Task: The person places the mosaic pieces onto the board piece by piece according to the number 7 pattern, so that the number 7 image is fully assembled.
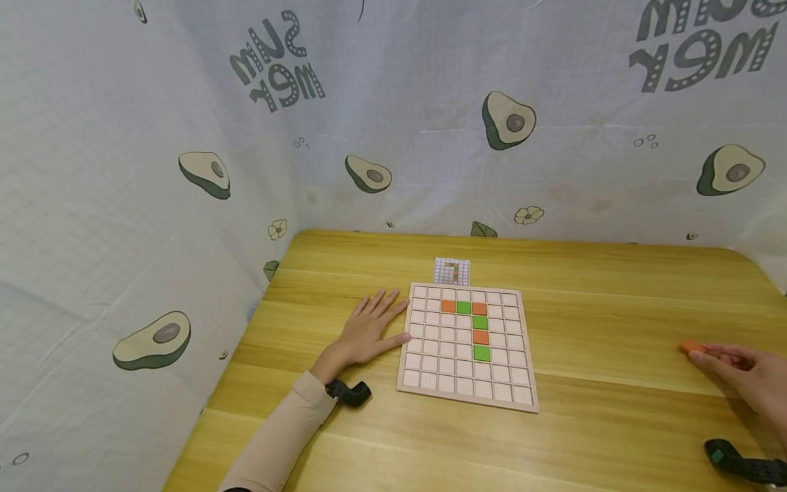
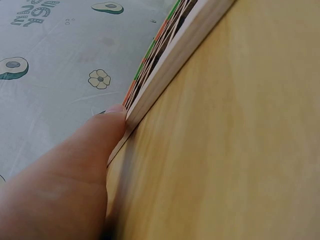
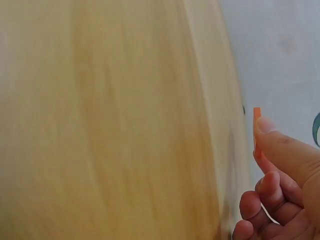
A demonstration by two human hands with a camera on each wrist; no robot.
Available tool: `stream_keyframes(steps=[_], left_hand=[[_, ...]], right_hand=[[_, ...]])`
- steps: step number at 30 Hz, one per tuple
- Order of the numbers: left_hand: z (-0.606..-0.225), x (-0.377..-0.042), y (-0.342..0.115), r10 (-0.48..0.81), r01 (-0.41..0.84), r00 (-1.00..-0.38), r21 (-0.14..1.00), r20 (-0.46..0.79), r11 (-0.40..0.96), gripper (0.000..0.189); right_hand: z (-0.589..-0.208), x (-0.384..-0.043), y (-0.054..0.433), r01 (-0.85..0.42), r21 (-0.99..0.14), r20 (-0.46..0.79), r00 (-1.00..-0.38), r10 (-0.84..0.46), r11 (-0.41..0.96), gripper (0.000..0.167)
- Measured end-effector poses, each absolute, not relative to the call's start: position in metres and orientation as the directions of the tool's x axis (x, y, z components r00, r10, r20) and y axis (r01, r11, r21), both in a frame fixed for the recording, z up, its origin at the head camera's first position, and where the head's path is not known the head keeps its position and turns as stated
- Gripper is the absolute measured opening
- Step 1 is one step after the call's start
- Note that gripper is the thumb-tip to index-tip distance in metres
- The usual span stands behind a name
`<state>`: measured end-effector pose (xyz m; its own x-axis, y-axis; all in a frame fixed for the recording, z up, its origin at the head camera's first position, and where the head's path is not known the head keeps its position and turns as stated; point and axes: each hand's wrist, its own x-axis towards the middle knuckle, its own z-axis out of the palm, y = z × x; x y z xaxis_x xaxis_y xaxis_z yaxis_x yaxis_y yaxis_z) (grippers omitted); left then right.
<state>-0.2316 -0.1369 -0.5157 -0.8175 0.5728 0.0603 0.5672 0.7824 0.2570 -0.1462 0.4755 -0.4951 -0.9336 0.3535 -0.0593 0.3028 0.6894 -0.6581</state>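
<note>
A pale wooden grid board lies on the table, with orange and green square tiles set in some of its cells in a bent line. My left hand lies flat with fingers spread at the board's left side, its thumb and a fingertip touching the edge. In the left wrist view, the thumb meets the board's side wall. Far to the right, my right hand pinches an orange tile between thumb and finger. The right wrist view shows that tile edge-on, held above the table.
A small printed card with a coloured grid pattern lies against the board's far edge. The wooden table is bordered at the back and left by a white curtain with avocado prints. A black strap device sits on each wrist.
</note>
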Motion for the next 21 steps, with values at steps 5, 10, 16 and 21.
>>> stream_keyframes(steps=[5, 10, 16, 21], left_hand=[[-0.516, -0.232, -0.137, 0.572, 0.566, -0.818, 0.254, 0.056, 0.784, 0.075], [-0.516, -0.231, -0.137, 0.573, 0.568, -0.817, 0.257, 0.059, 0.782, 0.075], [-0.517, -0.231, -0.137, 0.576, 0.573, -0.814, 0.258, 0.073, 0.778, 0.075], [-0.517, -0.232, -0.137, 0.574, 0.571, -0.816, 0.251, 0.068, 0.782, 0.075]], right_hand=[[-0.492, -0.145, 0.468, 0.257, -0.639, 0.007, -0.941, 0.340, 0.725, 0.052], [-0.482, -0.141, 0.453, 0.158, -0.660, 0.083, -0.956, 0.280, 0.734, 0.022], [-0.471, -0.141, 0.436, 0.135, -0.574, 0.115, -0.963, 0.243, 0.808, 0.059], [-0.464, -0.143, 0.425, 0.125, -0.543, 0.125, -0.966, 0.228, 0.831, 0.056]])
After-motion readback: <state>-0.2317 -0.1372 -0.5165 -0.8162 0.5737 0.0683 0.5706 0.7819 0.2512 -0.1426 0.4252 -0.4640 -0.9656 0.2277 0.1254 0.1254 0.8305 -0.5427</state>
